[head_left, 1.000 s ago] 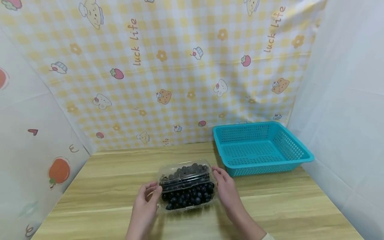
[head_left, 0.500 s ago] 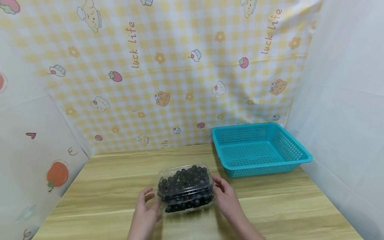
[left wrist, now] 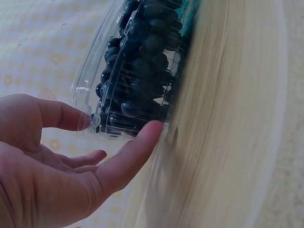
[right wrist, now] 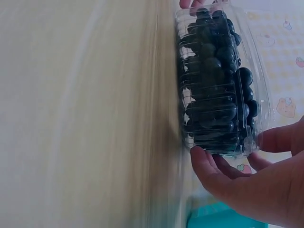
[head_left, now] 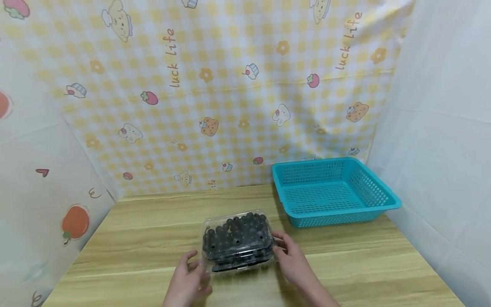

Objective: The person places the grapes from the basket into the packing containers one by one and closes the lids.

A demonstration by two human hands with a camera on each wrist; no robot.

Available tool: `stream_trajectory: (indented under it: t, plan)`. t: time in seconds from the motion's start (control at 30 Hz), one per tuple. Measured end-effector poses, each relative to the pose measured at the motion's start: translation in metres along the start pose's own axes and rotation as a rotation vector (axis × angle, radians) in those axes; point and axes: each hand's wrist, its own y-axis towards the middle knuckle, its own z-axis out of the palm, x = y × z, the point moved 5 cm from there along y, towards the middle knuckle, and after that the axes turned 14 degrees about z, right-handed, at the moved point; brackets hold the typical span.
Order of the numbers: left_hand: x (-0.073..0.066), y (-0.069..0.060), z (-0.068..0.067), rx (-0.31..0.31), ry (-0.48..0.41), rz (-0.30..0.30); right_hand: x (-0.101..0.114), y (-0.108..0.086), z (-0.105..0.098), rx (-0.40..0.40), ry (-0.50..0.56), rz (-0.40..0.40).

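Observation:
On the table, in the middle of the head view, stands a clear plastic clamshell box [head_left: 238,241] filled with dark blue-black round fruit [right wrist: 211,61], like blueberries or small grapes. Its lid lies down over the fruit. My left hand [head_left: 186,277] is at the box's left end; in the left wrist view one fingertip meets the lid rim and another the bottom edge. My right hand [head_left: 293,260] grips the right end, with digits at the lid rim and at the bottom edge in the right wrist view. Whether the lid is latched cannot be seen.
A turquoise perforated basket [head_left: 333,196] stands at the back right of the wooden table [head_left: 153,238], with nothing seen inside it. Behind hangs a yellow checked cloth [head_left: 230,94]. White sheets [head_left: 441,128] enclose both sides.
The raised lid has come down over the fruit towards me. Both hands have lowered slightly along the box's ends, the left one with its fingers shifted to the front corner.

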Motion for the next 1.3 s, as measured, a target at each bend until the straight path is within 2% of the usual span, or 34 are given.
stream_trajectory:
  t: [0.3,0.63,0.93,1.13,1.3]
  plan:
    - [0.006,-0.003,-0.001,0.034,-0.086,-0.021,-0.002,-0.003,0.0,0.009,-0.045,-0.013]
    - [0.01,-0.002,-0.001,0.047,-0.128,-0.048,-0.001,-0.004,-0.001,0.05,-0.042,-0.011]
    - [0.009,-0.002,-0.004,0.096,-0.151,-0.029,0.004,-0.003,-0.003,0.073,-0.106,-0.008]
    - [0.012,-0.002,-0.005,0.103,-0.162,-0.038,0.004,0.001,-0.002,0.093,-0.116,0.001]
    - [0.015,-0.002,-0.004,0.108,-0.182,-0.042,0.002,0.002,-0.003,0.094,-0.083,0.017]
